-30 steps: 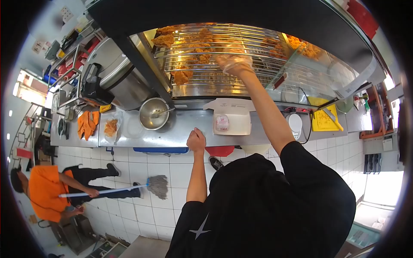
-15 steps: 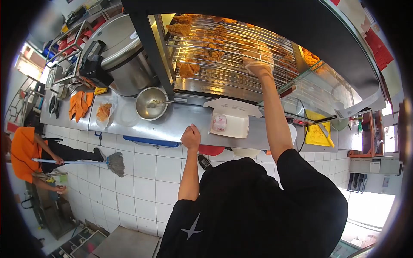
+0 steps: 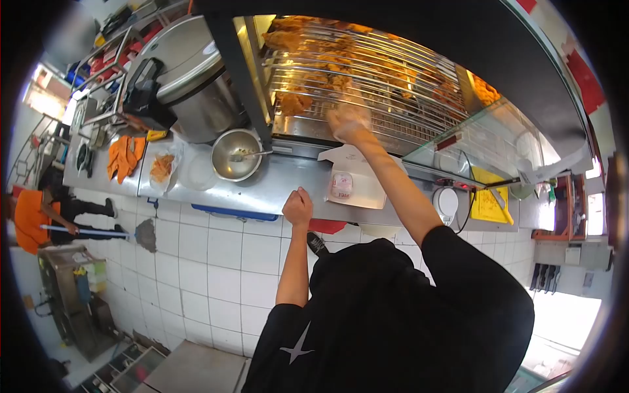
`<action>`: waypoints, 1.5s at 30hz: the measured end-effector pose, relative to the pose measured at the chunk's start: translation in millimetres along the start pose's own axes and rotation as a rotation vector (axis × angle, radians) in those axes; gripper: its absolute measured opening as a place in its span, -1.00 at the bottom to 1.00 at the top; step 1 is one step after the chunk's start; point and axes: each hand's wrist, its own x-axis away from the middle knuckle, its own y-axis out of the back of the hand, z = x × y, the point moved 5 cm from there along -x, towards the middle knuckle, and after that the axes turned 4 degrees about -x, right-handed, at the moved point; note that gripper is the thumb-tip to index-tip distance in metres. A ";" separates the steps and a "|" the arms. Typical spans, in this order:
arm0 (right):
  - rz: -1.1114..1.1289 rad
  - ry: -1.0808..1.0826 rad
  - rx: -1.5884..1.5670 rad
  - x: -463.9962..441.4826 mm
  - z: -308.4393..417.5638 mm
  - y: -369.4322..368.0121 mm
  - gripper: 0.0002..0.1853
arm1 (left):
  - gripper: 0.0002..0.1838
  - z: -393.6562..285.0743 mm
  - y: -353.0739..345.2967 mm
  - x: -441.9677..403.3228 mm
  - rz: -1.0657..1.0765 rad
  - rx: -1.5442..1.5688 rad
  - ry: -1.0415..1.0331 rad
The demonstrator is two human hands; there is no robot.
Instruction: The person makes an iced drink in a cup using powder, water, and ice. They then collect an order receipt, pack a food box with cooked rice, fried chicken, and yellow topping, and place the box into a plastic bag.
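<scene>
My right hand [image 3: 348,119], in a clear plastic glove, reaches into the lit warming cabinet just below some fried chicken pieces [image 3: 335,80] on a wire rack [image 3: 393,124]. Blur and the rack's bars obscure its fingers, so its grip cannot be made out. Under that forearm, an open white takeaway box [image 3: 369,191] stands on the steel counter, with a small round wrapped packet [image 3: 341,186] inside at its left. My left hand [image 3: 298,207] is a bare, loose fist in front of the counter edge, left of the box, touching nothing visible.
Left along the counter are a metal bowl [image 3: 226,171] with a utensil, a bagged food portion [image 3: 162,168], orange gloves [image 3: 126,158] and a big steel pot [image 3: 196,98]. A scale [image 3: 445,203] and yellow tray [image 3: 488,204] stand right. A person mops [image 3: 145,236] at far left.
My right hand has moved left along the rack, from its right-hand part to near the middle-left pieces. My left hand stays a fist. The mop and its user have moved left and away.
</scene>
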 end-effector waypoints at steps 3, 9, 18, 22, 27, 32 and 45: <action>0.171 -0.095 0.011 -37.7 -7.7 -7.8 -0.60 | -0.55 -6.5 0.5 0.6 0.007 -0.003 -0.007; 0.239 -0.201 -0.054 -61.2 -22.0 -4.8 -0.60 | -0.55 -9.6 1.6 -4.6 0.009 -0.021 0.000; -0.209 -0.381 -0.407 61.7 -6.7 50.7 -0.52 | -0.54 -5.0 -1.9 -2.9 0.009 -0.034 0.018; 0.008 -0.538 -1.685 129.8 -12.6 7.3 -0.40 | -0.50 -1.8 0.7 -1.1 0.003 -0.016 0.095; 0.327 -0.536 -2.589 209.4 -15.4 56.0 -0.37 | -0.46 -60.9 20.8 -45.9 0.120 0.661 0.139; -0.059 -0.489 -2.562 271.4 -52.1 121.7 -0.35 | -0.57 -267.6 69.7 -81.8 0.232 0.722 -0.434; -1.047 -0.883 -2.084 500.3 -316.2 131.2 -0.47 | -0.76 -405.3 47.3 -36.8 0.136 0.355 -0.661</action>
